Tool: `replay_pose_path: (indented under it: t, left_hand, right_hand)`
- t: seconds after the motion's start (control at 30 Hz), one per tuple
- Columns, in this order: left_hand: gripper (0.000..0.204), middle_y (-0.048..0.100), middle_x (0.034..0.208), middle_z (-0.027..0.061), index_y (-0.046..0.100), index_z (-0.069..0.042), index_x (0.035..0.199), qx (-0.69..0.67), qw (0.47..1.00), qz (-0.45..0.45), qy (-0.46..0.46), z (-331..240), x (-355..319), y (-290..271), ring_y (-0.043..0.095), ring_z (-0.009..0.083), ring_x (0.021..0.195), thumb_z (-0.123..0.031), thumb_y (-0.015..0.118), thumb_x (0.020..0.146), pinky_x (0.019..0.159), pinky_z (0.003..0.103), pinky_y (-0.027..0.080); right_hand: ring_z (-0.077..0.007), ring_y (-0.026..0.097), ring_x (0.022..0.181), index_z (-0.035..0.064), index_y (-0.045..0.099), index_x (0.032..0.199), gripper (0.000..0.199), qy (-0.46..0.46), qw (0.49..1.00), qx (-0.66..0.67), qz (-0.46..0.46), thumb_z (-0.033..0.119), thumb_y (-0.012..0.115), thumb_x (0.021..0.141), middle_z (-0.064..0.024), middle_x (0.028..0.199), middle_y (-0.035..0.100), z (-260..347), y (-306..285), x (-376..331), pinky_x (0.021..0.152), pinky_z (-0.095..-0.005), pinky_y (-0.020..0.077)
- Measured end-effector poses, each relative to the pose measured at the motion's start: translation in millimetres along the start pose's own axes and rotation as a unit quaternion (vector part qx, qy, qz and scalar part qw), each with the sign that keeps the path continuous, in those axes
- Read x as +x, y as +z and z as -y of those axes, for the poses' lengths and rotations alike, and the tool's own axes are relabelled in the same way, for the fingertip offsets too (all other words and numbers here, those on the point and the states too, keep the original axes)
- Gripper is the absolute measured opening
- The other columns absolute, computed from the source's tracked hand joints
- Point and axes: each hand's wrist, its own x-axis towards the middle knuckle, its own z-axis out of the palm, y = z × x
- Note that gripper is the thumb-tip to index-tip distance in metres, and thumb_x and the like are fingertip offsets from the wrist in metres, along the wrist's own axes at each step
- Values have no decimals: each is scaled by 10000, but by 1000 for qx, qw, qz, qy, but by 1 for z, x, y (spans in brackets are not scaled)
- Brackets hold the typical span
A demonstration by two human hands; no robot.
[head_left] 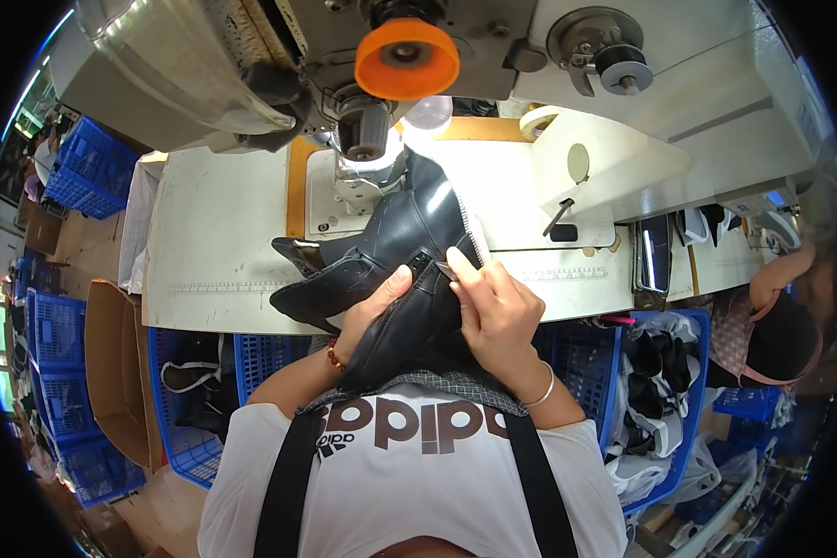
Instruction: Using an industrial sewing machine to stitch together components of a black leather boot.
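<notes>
- Strong white light glares on the flat, pale cream worktop (498, 177).
- Shiny highlights streak the smooth black leather-like piece (418, 214).
- Fisheye distortion bends outer edges; corners fall to black.
- The centre looks sharp, the outskirts softer.

Landmark: white worktable (214, 251).

Item 1. White shirt (409, 502), at the worktable's near side: large brown lettering (429, 432) across the chest, upside down in view; beside its left end, smaller dark lettering (335, 439) with a slanted-stripe mark. Wording withheld.

Item 2. Printed ruler scale (242, 286), along the worktable's near edge, a stretch visible on its left and another on its right; figures too small to read.

Item 3. Small blue-lit display (775, 198), above the worktable's right end; content illegible.
</notes>
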Motion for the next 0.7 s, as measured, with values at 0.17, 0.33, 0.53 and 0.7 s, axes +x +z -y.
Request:
replay_pose_path:
  t: [0.17, 0.33, 0.53, 0.7]
  left_hand:
    - [476, 692, 1271, 146, 572, 24, 1384, 26, 999, -27, 14, 1, -1, -5, 698, 183, 1103, -348, 449, 1114, 981, 302, 561]
    - [492, 652, 1343, 185, 536, 34, 1411, -22, 999, 40, 2, -1, 1, -7, 668, 243, 1192, -345, 451, 1109, 1089, 371, 505]
    - [457, 699, 1246, 142, 587, 19, 1366, 48, 997, -59, 27, 3, -2, 4, 705, 174, 1072, -340, 465, 1111, 946, 299, 575]
    - [461, 710, 1215, 137, 594, 20, 1355, 56, 995, -80, 18, 3, -1, 10, 710, 168, 1031, -350, 478, 1106, 901, 284, 580]
  right_hand:
    - [-193, 569, 589, 147, 719, 1276, 426, 22, 998, 23, 55, 91, 770, 857, -44, 765, 547, 3, -19, 7, 532, -341, 440]
    - [-193, 560, 585, 147, 719, 1279, 424, 9, 998, 15, 54, 95, 770, 861, -44, 757, 538, 4, -22, 11, 529, -344, 434]
    - [-216, 618, 635, 116, 701, 1260, 362, 7, 998, -12, 60, 93, 734, 900, -56, 791, 593, 2, -16, 4, 560, -347, 474]
    - [-255, 704, 709, 82, 690, 1207, 235, 52, 995, 75, -40, 95, 646, 977, -90, 929, 708, -4, 1, 12, 601, -355, 540]
